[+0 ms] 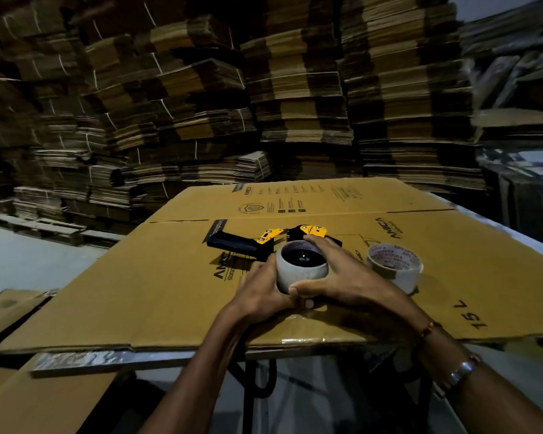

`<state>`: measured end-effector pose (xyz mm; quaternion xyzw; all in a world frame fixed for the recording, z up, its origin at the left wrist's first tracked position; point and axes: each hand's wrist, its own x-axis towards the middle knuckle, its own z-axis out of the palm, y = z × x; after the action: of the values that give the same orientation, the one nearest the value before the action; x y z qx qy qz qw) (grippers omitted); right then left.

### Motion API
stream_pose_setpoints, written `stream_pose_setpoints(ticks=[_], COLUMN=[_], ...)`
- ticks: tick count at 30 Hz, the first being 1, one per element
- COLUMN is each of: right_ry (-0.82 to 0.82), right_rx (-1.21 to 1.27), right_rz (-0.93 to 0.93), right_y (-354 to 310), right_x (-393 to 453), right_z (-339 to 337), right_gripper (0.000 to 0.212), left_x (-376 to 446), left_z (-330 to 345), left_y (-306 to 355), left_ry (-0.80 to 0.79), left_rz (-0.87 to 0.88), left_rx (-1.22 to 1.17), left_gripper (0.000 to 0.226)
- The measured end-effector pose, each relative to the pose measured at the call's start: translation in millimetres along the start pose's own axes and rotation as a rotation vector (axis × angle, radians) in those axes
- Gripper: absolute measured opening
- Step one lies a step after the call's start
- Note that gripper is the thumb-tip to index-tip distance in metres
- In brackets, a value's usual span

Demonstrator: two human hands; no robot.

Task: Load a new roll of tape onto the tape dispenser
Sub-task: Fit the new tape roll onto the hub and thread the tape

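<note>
I have both hands wrapped round the pale, drum-shaped roll of packing tape, which sits over the hub of the black-and-yellow handheld tape dispenser; the dispenser lies on its side on a large flattened brown cardboard box spread across the table, its black handle pointing left and its yellow plates just beyond the roll; my left hand cups the roll's left and near wall, fingers curled under it; my right hand grips the right side, thumb on the near face and fingers curved over the far rim; the dark hub with a bright centre screw shows through the core, so I judge the roll is on the spindle but perhaps not fully home; whether it is seated flush I cannot tell. To do this step well I would press evenly with both palms, keeping the roll square to the hub so it does not jam; I would also check that the tape unwinds toward the yellow plates with the sticky side facing the right way; a second, whitish printed tape roll stands just to the right, apart from my hands.
</note>
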<state>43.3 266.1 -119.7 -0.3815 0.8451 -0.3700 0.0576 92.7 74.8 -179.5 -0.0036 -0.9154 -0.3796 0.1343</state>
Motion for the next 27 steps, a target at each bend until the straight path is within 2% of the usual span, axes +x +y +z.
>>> stream_pose_setpoints(ticks=[6,13,19,24,27], right_ry=[0.061,-0.113,-0.035,-0.059,-0.070], right_rx=[0.007,-0.131,-0.082,-0.077,-0.076], right_rz=[-0.018,-0.007,-0.011,-0.015,-0.014], right_y=[5,-3,1,0,-1], right_x=[-3,9,0,-1,-1], right_z=[8,-11,-3,-5,-7], right_gripper=[0.106,0.106,0.111,0.108,0.107], left_x=[1,2,0,-1,-3], left_z=[0,1,2,-4,-5], left_y=[-2,-1,0,-1,3], left_ry=[-0.012,-0.002,-0.005,-0.085,-0.073], left_rz=[0.002,-0.033,-0.038,-0.051,-0.041], left_rx=[-0.026,-0.019,-0.001,-0.021,-0.011], left_gripper=[0.114,0.116,0.116,0.117,0.116])
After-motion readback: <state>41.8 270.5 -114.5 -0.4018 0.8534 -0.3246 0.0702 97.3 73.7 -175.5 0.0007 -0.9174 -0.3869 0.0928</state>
